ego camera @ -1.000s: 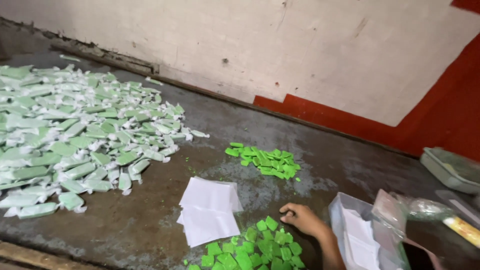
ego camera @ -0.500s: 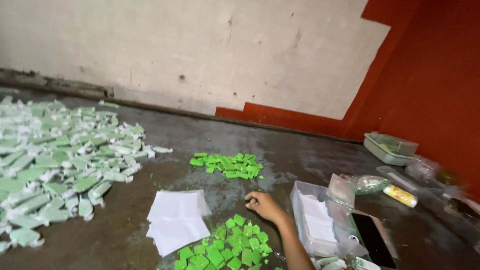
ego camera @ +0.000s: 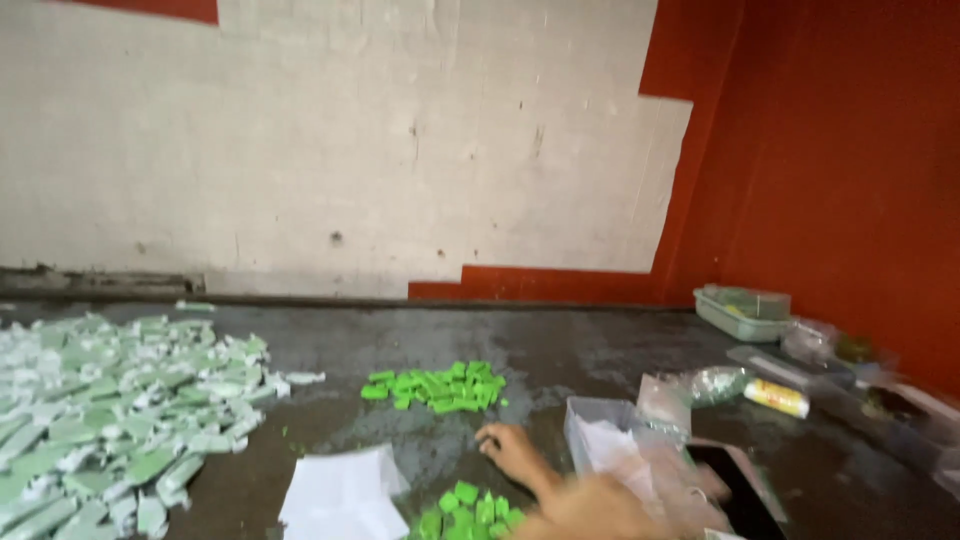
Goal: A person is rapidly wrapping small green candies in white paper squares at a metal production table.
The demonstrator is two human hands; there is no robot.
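My right hand (ego camera: 512, 455) reaches in from the lower right and rests low over the dark floor, its fingers pointing left. It lies just above a near pile of small bright green blocks (ego camera: 468, 505); blur hides whether it holds one. A second pile of the same green blocks (ego camera: 436, 387) lies farther off, toward the wall. White paper sheets (ego camera: 343, 488) sit left of the near pile. My left hand is out of view.
A wide heap of pale green wrapped pieces (ego camera: 100, 420) covers the left. To the right are a clear plastic box with white papers (ego camera: 608, 440), a dark phone (ego camera: 738, 480), a plastic bag (ego camera: 715, 383), a yellow tube (ego camera: 778, 397) and a green tray (ego camera: 745, 312) by the red wall.
The view has swung up and to the right, showing more wall and the red corner. My right hand stays beside the near green pile.
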